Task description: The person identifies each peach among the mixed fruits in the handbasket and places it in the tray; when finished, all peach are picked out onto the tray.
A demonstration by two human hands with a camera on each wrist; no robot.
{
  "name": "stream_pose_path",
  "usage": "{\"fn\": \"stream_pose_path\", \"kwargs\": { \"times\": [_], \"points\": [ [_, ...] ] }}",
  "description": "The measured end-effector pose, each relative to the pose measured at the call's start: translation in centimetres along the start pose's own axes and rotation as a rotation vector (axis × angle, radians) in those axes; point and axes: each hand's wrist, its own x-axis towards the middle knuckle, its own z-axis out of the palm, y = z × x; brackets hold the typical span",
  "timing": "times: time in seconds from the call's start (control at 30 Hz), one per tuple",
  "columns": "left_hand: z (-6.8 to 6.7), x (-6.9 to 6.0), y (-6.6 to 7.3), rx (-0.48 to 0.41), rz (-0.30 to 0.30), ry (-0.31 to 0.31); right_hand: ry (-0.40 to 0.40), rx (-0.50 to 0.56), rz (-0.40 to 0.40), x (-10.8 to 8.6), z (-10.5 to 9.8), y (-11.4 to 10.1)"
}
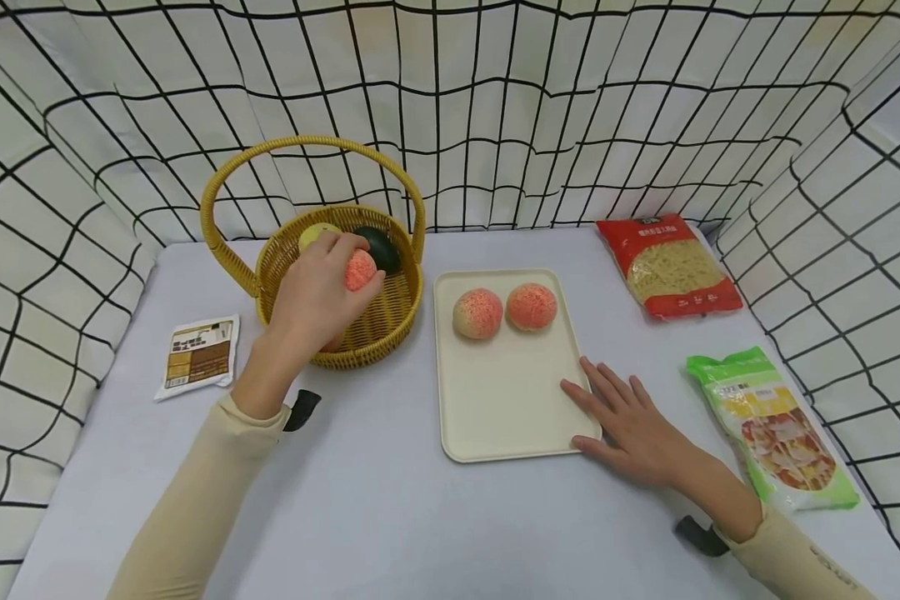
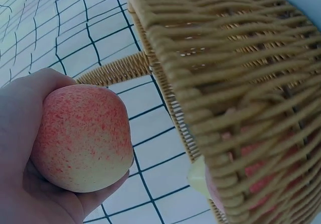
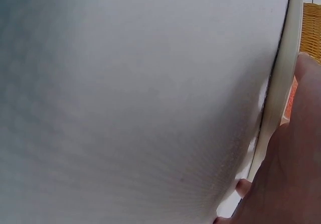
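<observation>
In the head view the left hand (image 1: 317,292) grips a red-pink peach (image 1: 360,269) over the yellow wicker basket (image 1: 375,329). The left wrist view shows that peach (image 2: 83,138) held in the curled left hand (image 2: 30,133), beside the basket (image 2: 241,73). A dark green item (image 1: 379,249) and a yellow-green fruit (image 1: 317,234) lie in the basket. Two peaches (image 1: 478,313) (image 1: 532,307) sit on the cream tray (image 1: 517,400). With fingers spread, the right hand (image 1: 637,429) rests at the tray's right edge; the right wrist view shows the hand (image 3: 286,169) against the rim (image 3: 281,83).
A small white and brown packet (image 1: 199,356) lies left of the basket. On the right are a red pasta bag (image 1: 671,267) and a green and yellow bag (image 1: 780,433). Black netting (image 1: 480,117) over white walls surrounds the table, and the basket's tall handle (image 1: 311,140) arches up.
</observation>
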Motion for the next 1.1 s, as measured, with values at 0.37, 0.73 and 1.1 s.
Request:
{"fn": "stream_pose_path", "kwargs": {
  "times": [0.37, 0.73, 1.1],
  "points": [
    [0.8, -0.6, 1.4, 0.0, 0.041, 0.003, 0.001, 0.0, -0.001, 0.1, 0.0, 0.1],
    [1.9, -1.3, 3.2, -0.016, 0.116, -0.003, 0.016, -0.02, -0.005, 0.0, -0.3, -0.4],
    [3.0, -1.8, 4.6, -0.021, 0.152, -0.039, 0.03, -0.02, -0.011, 0.0, -0.3, -0.4]
  ]
}}
